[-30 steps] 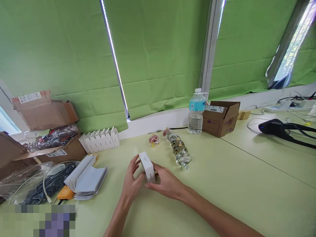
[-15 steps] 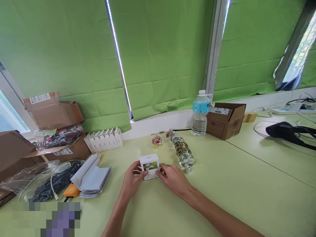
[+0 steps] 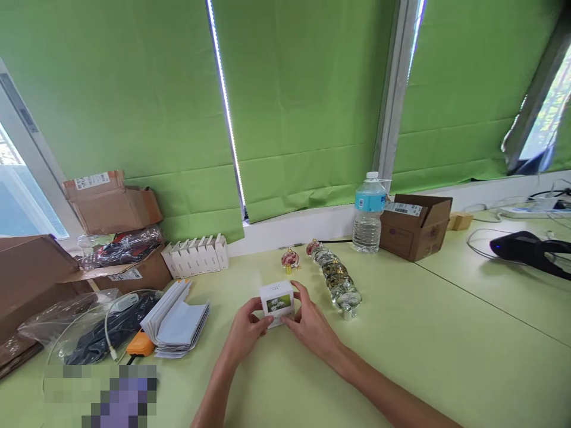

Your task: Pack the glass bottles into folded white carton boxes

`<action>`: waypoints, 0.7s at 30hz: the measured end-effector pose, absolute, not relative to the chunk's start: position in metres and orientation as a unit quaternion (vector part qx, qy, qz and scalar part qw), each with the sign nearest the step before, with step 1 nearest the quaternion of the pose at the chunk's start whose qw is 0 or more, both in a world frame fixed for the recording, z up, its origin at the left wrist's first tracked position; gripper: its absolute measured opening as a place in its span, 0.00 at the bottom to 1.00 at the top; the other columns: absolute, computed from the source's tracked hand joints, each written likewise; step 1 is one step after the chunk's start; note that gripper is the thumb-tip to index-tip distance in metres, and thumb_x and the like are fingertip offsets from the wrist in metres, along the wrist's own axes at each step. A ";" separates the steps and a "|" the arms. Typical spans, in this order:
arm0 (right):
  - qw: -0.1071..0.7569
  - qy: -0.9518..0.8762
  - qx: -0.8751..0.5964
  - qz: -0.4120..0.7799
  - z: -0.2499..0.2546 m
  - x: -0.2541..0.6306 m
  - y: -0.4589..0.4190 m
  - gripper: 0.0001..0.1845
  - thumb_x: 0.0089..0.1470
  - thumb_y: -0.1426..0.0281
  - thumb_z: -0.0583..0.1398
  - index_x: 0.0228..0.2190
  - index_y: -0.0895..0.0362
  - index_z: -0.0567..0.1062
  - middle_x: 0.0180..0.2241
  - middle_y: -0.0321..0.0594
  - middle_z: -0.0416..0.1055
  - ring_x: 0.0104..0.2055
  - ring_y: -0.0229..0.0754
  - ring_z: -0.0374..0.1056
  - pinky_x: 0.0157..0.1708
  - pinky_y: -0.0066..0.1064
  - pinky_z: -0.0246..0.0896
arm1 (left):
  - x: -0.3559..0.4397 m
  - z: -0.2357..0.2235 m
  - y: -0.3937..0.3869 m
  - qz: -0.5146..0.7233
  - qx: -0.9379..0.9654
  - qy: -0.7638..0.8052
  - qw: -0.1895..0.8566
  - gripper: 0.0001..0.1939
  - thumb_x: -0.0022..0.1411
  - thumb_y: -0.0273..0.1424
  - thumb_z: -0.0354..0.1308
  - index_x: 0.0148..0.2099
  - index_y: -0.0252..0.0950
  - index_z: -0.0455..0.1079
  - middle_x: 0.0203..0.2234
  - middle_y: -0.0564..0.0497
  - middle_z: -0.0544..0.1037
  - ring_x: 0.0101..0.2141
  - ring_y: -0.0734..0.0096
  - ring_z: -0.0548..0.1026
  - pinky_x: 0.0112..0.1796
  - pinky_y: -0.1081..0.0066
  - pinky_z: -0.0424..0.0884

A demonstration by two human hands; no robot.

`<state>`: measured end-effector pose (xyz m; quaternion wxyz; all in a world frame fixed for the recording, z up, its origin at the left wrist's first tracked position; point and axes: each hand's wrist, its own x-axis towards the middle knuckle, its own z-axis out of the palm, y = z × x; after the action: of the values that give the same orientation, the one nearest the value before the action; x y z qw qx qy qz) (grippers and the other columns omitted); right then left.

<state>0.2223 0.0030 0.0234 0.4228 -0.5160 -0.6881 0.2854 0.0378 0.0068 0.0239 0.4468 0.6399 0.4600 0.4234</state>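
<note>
A small white carton [image 3: 275, 291] with a green flower picture on its front stands upright between my two hands, low over the table. My left hand [image 3: 247, 328] grips its left side, thumb on the lower front. On the right side, my right hand [image 3: 312, 326] holds it with the thumb at the lower front edge and a finger near the top corner. Beyond the carton sits a red perfume bottle [image 3: 290, 258] with a gold cap. To the right of it runs a row of several glass perfume bottles [image 3: 334, 274], clear, gold and red.
Several white cartons [image 3: 196, 257] line up at the back left. Flattened white cartons [image 3: 181, 327] are stacked nearer, beside an orange device [image 3: 140, 343] and bagged cables. A water bottle [image 3: 367, 223] and a cardboard box [image 3: 414, 229] stand at the back right; a black headset [image 3: 526, 249] lies farther right.
The view has shifted slightly, so everything sits a little more to the right and lower. My right fingers have moved up along the carton's side. Both hands still hold it.
</note>
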 end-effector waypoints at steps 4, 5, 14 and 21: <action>0.440 -0.700 -0.465 0.317 0.020 0.213 0.016 0.31 0.50 0.72 0.56 0.55 0.53 0.55 0.46 0.42 0.70 0.37 0.41 0.70 0.36 0.31 0.65 | 0.035 0.023 0.009 0.438 0.616 0.461 0.465 0.23 0.53 0.39 0.60 0.50 0.36 0.67 0.43 0.44 0.75 0.22 0.79 0.70 0.19 0.78 0.63; 0.441 -0.703 -0.462 0.313 0.019 0.211 0.021 0.29 0.49 0.73 0.56 0.53 0.54 0.58 0.46 0.42 0.70 0.39 0.42 0.70 0.37 0.31 0.65 | 0.033 0.022 0.010 0.455 0.597 0.475 0.458 0.24 0.52 0.41 0.60 0.50 0.36 0.67 0.43 0.44 0.75 0.21 0.79 0.70 0.18 0.77 0.63; 0.444 -0.715 -0.487 0.233 0.007 0.182 0.082 0.27 0.48 0.73 0.60 0.50 0.55 0.61 0.47 0.45 0.69 0.44 0.45 0.69 0.41 0.33 0.64 | 0.024 0.004 0.020 0.548 0.494 0.562 0.374 0.28 0.53 0.51 0.54 0.45 0.32 0.67 0.32 0.46 0.73 0.20 0.76 0.69 0.18 0.74 0.67; 0.430 -0.714 -0.520 0.186 0.004 0.153 0.152 0.28 0.48 0.72 0.61 0.51 0.59 0.60 0.45 0.49 0.69 0.47 0.47 0.66 0.44 0.34 0.61 | 0.026 -0.003 0.027 0.530 0.506 0.574 0.366 0.21 0.55 0.47 0.53 0.39 0.34 0.70 0.22 0.52 0.70 0.20 0.75 0.68 0.18 0.76 0.64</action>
<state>0.1532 0.1519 0.0042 0.4299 -0.5204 -0.7141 0.1856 0.0258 0.0269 -0.0025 0.3660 0.5062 0.5738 0.5297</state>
